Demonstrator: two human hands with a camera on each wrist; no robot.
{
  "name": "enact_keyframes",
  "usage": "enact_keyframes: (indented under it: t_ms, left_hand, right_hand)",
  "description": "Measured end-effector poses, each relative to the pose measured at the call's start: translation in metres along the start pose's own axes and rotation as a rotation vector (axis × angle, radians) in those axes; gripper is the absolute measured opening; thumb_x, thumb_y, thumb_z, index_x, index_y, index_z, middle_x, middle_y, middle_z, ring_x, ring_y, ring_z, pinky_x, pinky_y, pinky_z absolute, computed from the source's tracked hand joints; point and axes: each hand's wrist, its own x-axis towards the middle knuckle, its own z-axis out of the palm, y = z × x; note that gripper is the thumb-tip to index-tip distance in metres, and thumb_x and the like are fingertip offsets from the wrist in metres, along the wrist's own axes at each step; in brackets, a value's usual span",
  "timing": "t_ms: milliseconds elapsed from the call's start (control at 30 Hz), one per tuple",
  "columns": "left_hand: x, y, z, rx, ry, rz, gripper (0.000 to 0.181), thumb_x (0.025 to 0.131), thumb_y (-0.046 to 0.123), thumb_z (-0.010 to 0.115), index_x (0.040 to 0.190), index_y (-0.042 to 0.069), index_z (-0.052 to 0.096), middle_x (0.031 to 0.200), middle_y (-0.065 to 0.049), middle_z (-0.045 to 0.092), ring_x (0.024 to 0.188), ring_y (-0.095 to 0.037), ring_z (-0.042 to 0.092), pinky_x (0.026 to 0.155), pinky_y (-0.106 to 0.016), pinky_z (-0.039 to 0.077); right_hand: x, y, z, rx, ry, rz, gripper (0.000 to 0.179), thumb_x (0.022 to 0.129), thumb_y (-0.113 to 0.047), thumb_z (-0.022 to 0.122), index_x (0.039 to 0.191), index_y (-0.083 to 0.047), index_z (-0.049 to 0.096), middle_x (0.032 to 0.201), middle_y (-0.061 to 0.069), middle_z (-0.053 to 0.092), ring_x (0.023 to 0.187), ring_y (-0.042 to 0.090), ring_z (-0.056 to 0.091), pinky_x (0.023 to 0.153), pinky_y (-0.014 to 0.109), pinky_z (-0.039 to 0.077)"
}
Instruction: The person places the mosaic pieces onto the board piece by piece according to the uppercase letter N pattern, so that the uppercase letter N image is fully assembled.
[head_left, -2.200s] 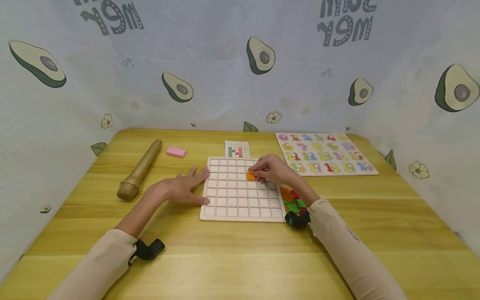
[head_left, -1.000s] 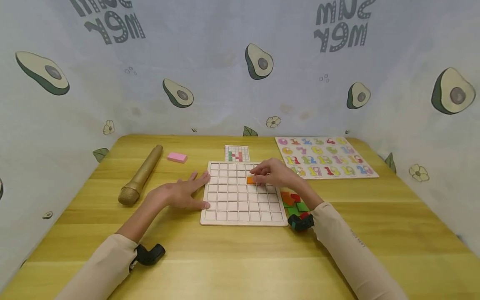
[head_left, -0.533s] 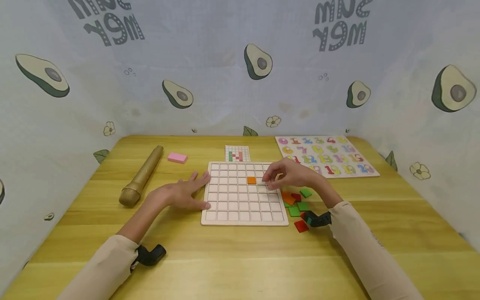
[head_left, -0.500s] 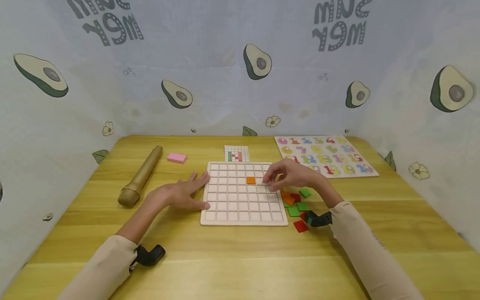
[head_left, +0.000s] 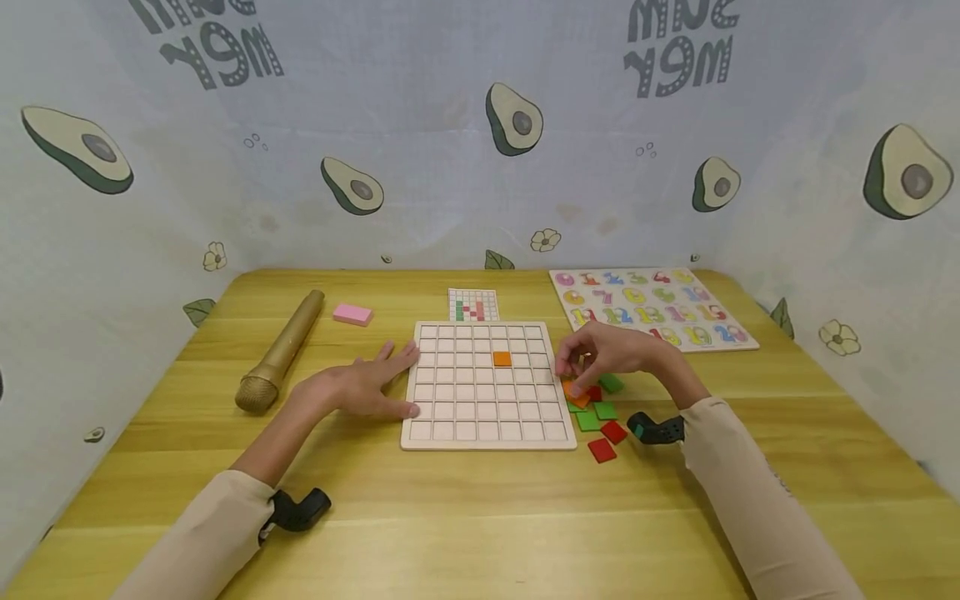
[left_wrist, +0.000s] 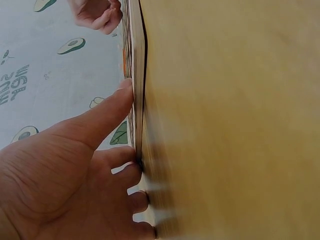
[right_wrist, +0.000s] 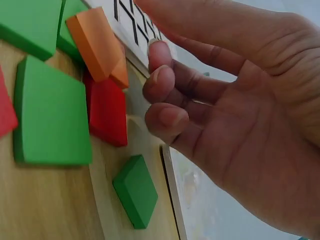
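An orange square tile lies in a cell of the pale wooden grid board. My left hand rests at the board's left edge, fingers spread; in the left wrist view the thumb touches its rim. At the board's right side, my right hand hovers over a heap of loose tiles, with fingers bent and no tile seen in them. Nearest to it are orange tiles, a red tile and a green tile. The right thumb's tip is cut off in the wrist view.
Behind the board lies a small pattern card. A number puzzle board is at the back right. On the left are a gold microphone and a pink block. Red tiles and green tiles lie beside the board.
My right hand has let go of the orange tile in the grid cell and moved right, off the board to the loose tiles. The left hand has stayed at the board's edge.
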Motion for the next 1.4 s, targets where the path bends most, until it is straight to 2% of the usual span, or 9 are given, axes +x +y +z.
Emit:
enact_keyframes:
  t_ms: [233, 433, 633, 900, 1100, 1400]
  left_hand:
    - [-0.002, -0.002, -0.002, 0.017, -0.002, -0.012, 0.103, 0.106, 0.050, 0.067, 0.175, 0.010, 0.002, 0.180, -0.018, -0.007, 0.165, -0.041, -0.008, 0.128, -0.073, -0.003]
    - [-0.007, 0.000, -0.004, 0.001, -0.003, -0.012, 0.105, 0.104, 0.053, 0.068, 0.175, 0.010, 0.003, 0.180, -0.020, -0.007, 0.165, -0.042, -0.009, 0.127, -0.073, -0.004]
    - [-0.009, 0.000, -0.004, -0.002, -0.003, -0.015, 0.107, 0.103, 0.057, 0.069, 0.175, 0.011, 0.004, 0.180, -0.018, -0.006, 0.166, -0.040, -0.009, 0.127, -0.073, -0.006]
    - [-0.005, 0.000, -0.001, 0.010, 0.008, -0.020, 0.101, 0.106, 0.051, 0.067, 0.175, 0.010, 0.005, 0.180, -0.019, -0.004, 0.165, -0.044, -0.006, 0.127, -0.074, -0.002]
    - [-0.001, 0.000, 0.004, -0.002, 0.001, 0.000, 0.102, 0.106, 0.050, 0.067, 0.175, 0.009, 0.005, 0.181, -0.016, -0.004, 0.166, -0.040, -0.008, 0.127, -0.073, -0.003]
    - [0.001, 0.001, 0.001, 0.011, 0.004, -0.008, 0.100, 0.107, 0.048, 0.067, 0.174, 0.007, 0.004, 0.181, -0.017, -0.004, 0.166, -0.040, -0.008, 0.128, -0.071, -0.002]
  right_hand:
    - [-0.001, 0.001, -0.002, -0.010, -0.051, 0.023, 0.024, 0.089, -0.004, 0.089, 0.108, 0.001, 0.075, 0.094, 0.011, 0.062, 0.087, 0.025, 0.054, 0.077, 0.026, 0.046]
    - [0.001, 0.002, -0.002, 0.000, -0.081, -0.017, 0.029, 0.086, -0.001, 0.090, 0.109, 0.003, 0.074, 0.094, 0.016, 0.059, 0.086, 0.027, 0.052, 0.074, 0.025, 0.043]
    - [0.003, 0.002, 0.000, -0.001, -0.096, 0.005, 0.032, 0.083, -0.002, 0.093, 0.107, 0.002, 0.073, 0.090, 0.015, 0.056, 0.084, 0.026, 0.049, 0.074, 0.026, 0.041]
    - [0.004, 0.001, 0.003, -0.027, -0.079, 0.036, 0.031, 0.083, -0.004, 0.094, 0.106, 0.000, 0.073, 0.089, 0.011, 0.055, 0.084, 0.025, 0.049, 0.073, 0.025, 0.040]
    - [0.000, 0.004, 0.003, -0.033, -0.074, 0.044, 0.025, 0.087, -0.006, 0.091, 0.104, -0.001, 0.074, 0.084, 0.007, 0.053, 0.078, 0.019, 0.048, 0.071, 0.025, 0.041]
    - [0.004, 0.008, 0.002, -0.060, -0.058, 0.016, 0.017, 0.090, -0.006, 0.088, 0.101, -0.002, 0.075, 0.082, 0.004, 0.054, 0.076, 0.016, 0.047, 0.071, 0.026, 0.040]
